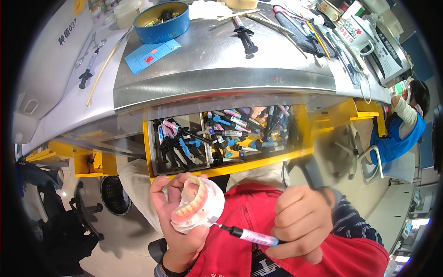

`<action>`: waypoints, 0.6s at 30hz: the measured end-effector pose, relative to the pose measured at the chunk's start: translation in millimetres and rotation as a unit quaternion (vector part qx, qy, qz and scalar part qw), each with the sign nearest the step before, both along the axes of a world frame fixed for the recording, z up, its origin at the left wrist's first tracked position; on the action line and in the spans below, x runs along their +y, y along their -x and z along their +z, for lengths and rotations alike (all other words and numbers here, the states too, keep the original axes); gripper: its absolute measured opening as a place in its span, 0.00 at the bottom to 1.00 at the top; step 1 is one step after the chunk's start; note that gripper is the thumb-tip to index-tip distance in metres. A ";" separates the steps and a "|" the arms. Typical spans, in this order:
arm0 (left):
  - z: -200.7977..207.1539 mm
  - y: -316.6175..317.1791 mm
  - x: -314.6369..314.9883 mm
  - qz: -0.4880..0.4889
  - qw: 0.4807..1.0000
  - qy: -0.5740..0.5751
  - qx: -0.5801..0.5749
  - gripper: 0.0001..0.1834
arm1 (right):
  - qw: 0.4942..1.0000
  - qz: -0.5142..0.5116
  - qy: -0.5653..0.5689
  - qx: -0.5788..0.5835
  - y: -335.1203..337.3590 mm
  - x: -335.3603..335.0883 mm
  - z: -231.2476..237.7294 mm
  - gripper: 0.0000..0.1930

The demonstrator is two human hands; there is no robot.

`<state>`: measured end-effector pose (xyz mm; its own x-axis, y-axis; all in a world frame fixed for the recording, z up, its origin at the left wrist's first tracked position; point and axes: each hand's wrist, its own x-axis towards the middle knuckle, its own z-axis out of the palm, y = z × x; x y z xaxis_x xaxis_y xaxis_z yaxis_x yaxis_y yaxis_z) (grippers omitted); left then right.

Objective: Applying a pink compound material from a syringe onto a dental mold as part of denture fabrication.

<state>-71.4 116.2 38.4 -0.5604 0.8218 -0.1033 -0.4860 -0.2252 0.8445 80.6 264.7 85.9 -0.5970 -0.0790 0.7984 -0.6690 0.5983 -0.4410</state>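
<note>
The left hand [173, 233] grips a dental model [211, 203], fingers along its upper left side and thumb against its lower edge. The model is held tilted in front of the red vest [230, 219], just below the drawer front; it shows a row of yellowish teeth set in pink gum on a white base. The right hand [301, 221] is curled into a loose fist, pinching the blue rear end of a syringe [254, 236] with a pink and white label and a black front part. The syringe points left, its thin tip at the lower right edge of the model; whether the tip touches cannot be told. Beyond the hands, a yellow drawer [240, 166] stands open, holding many small syringes in two compartments, mostly black with some blue and pink parts. On the metal worktop [203, 57] above it are a blue round tin [161, 32], a light blue card [152, 54] just in front of the tin, and a black syringe with its plunger toward the drawer. A white mug [356, 34] stands at the far right. Further right, a person in a blue vest [408, 134] is seated.
</note>
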 end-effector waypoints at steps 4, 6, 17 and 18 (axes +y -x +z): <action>14.6 -4.1 6.0 -0.020 0.995 -0.012 -0.098 0.51 | 0.999 -0.030 0.037 0.004 -4.3 3.2 -3.5 0.28; 16.0 -2.9 8.1 -0.035 0.991 -0.021 -0.125 0.51 | 0.998 -0.041 0.038 0.006 -5.3 3.0 -4.7 0.28; 8.2 -1.6 8.7 -0.055 0.981 -0.049 -0.180 0.54 | 0.999 -0.019 0.030 0.004 1.7 3.3 -3.2 0.29; 6.8 -1.8 9.9 -0.051 0.981 -0.055 -0.177 0.54 | 0.999 -0.025 0.027 0.006 1.9 3.0 -2.6 0.28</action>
